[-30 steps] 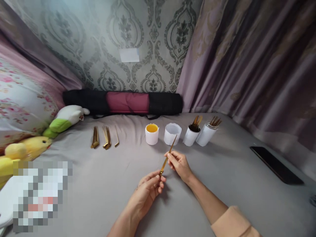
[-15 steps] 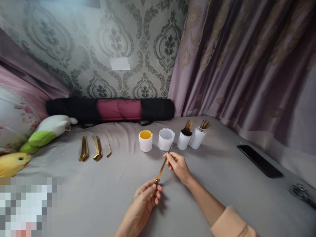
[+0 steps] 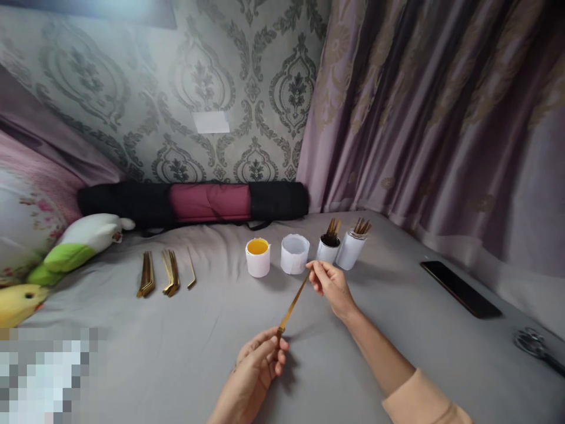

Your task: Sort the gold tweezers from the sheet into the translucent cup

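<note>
A slim golden-brown tapered strip [image 3: 293, 305] slants between my two hands, above the grey sheet. My left hand [image 3: 261, 358] is closed around its lower end, where a small shiny band shows. At the upper tip, my right hand [image 3: 330, 287] pinches it between thumb and fingers. Just beyond my right hand stand a white cup [image 3: 295, 257] with a pale inside and a white cup with a dark inside [image 3: 327, 253] holding several brown strips. A white jar [image 3: 351, 251] with more thin strips is beside them. Left of these is a cup of yellow contents [image 3: 258, 259].
Golden strips with bent ends lie in two bundles [image 3: 145, 274] [image 3: 171, 272], with a single one [image 3: 191, 268] alongside. A black phone [image 3: 461, 290] and a dark object [image 3: 532, 343] lie right. Plush toys [image 3: 79, 242] sit left; a black-and-maroon roll [image 3: 209, 201] lies along the wall.
My right hand has slid up and right along the strip to its tip. My left hand keeps its hold on the lower end. The view has shifted slightly.
</note>
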Available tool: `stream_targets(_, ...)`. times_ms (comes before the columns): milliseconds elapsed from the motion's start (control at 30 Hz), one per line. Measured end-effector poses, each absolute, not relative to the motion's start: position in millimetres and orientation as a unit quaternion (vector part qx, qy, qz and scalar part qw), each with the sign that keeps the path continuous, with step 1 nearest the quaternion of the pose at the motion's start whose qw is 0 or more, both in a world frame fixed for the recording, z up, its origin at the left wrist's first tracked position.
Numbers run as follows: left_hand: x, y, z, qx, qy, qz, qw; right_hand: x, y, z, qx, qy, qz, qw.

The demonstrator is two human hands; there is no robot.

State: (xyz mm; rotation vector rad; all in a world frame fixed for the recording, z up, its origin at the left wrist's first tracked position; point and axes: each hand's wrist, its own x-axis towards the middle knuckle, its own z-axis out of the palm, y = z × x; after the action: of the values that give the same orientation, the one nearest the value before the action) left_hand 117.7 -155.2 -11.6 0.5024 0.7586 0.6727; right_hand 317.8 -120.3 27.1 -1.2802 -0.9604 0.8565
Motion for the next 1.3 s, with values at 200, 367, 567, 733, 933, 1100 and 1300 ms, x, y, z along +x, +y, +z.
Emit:
stream_targets(200,118.1,-154.5,-10.5,0.234,0.362,0.319,0.844,325.8,-120.5,33.1,-0.551,-0.411,0.360,0.631)
stream_targets(367,118.1,-153.8,-12.1,0.237,0.360,0.322,0.843,328.5,-122.2,34.2,-0.550,-0.403,0.374,0.629)
stream_targets(567,116.3,-154.3,-14.1,0.242,0.362,0.324,0.840,330.5,-124.2,33.8,-0.555,-0.398,0.392,0.616)
stream_targets(733,116.3,-154.9,-12.5,0.241,0.367,0.323,0.838,333.4,-126.2,33.1,-0.573,-0.405,0.395,0.593)
stream_targets(933,116.7,-152.9,-13.5,0.244,0.358,0.328,0.839,334.6,-127.8,32.6,-0.576,-0.412,0.391,0.587)
stream_targets(1100,114.5,-151.8,-12.3,0.225,0.355,0.331,0.845,339.7,-128.5,37.3,-0.580,-0.398,0.379,0.601)
stream_targets(1300,110.9,-150.4,-5.5,0.191,0.362,0.337,0.848,360.4,-128.5,54.0,-0.591,-0.381,0.340,0.625)
